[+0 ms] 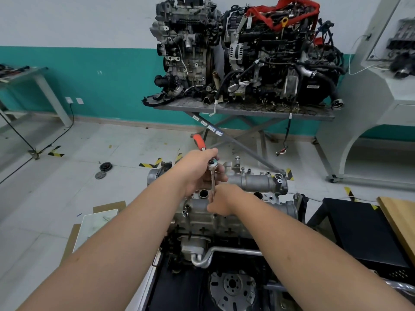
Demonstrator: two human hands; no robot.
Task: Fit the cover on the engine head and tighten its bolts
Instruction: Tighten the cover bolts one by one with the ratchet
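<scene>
Engine head: we see the grey cast engine head directly below us on a dark stand, flywheel end nearest.
Cover: the aluminium cover sits along the top of the head, toward its far edge, with open round bores showing beside it.
Ratchet: a ratchet wrench with an orange handle points up and away; its chrome head carries a thin extension bar running down to the cover.
Left hand: our left hand has its fingers wrapped around the ratchet at the head end.
Right hand: our right hand pinches the lower end of the extension; the socket and bolt are hidden beneath it.
Background: two complete engines stand on a grey lift desk against the teal wall.
Floor: a black pulley lies on the tiles to the left.
</scene>
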